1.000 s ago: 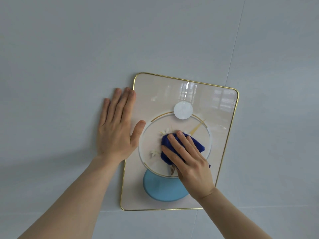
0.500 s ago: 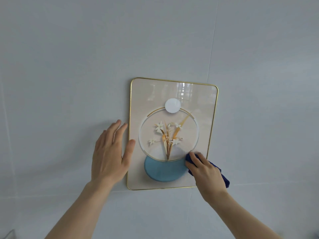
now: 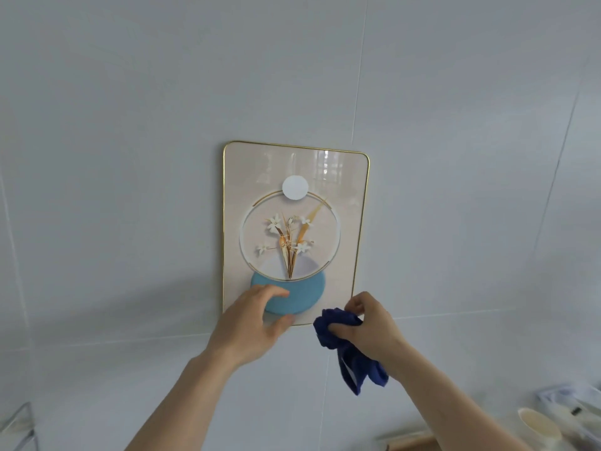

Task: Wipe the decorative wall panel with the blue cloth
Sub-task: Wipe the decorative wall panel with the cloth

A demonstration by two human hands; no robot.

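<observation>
1 upright panel [image 3: 294, 177] (long axis vertical), cloth [image 3: 344, 340] hanging below.

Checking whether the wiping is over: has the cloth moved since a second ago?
Yes. The cloth has gone from the panel's central ring down past its lower right corner, and now hangs bunched in the right hand, off the glass.

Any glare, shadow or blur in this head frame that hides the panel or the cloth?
Head view: window glare on the panel near its top right; soft shadow on the wall lower left; bottom-right clutter is blurred; blue cloth in the right hand reads clearly.
</observation>
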